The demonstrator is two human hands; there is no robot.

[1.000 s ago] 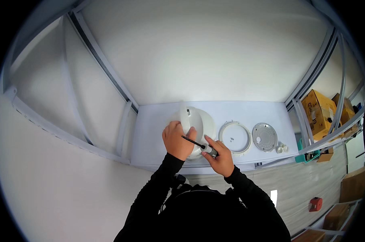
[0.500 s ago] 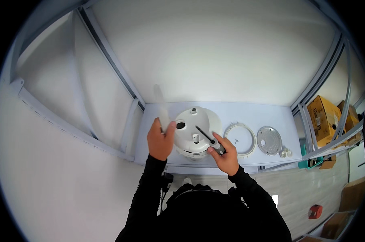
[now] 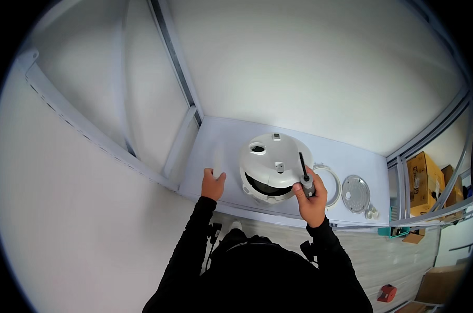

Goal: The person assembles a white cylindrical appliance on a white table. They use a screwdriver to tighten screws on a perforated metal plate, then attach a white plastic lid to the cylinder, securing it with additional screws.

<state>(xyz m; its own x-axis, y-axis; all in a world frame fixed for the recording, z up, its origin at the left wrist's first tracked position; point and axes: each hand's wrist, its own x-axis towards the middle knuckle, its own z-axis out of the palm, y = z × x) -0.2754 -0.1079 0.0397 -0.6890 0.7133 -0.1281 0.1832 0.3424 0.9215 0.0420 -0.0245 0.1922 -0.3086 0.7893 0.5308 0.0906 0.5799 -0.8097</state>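
A white, rounded rice cooker [image 3: 260, 197] stands on the white table [image 3: 236, 124]. Its lid [image 3: 294, 151] is raised at the near side, and a dark gap shows beneath. My right hand [image 3: 315, 203] grips a screwdriver [image 3: 308, 187] by its grey handle, the dark shaft pointing up and away in front of the lid's right side. Left of the cooker, my left hand [image 3: 213, 187] is closed around a pale, translucent, long flat piece [image 3: 217, 160]. It blurs into the table, so its kind is unclear.
Right of the cooker lie a white ring [image 3: 339, 189], a round perforated metal plate [image 3: 356, 194] and small white round parts [image 3: 371, 213]. Grey frame posts [image 3: 181, 68] flank the table. Cardboard boxes [image 3: 425, 180], a teal basket [image 3: 393, 232] and a red object [image 3: 387, 293] are at the right.
The lid has risen at its near side, widening the dark gap. My left hand has moved away from the cooker with the pale piece. The screwdriver now points more upright. The view has shifted.
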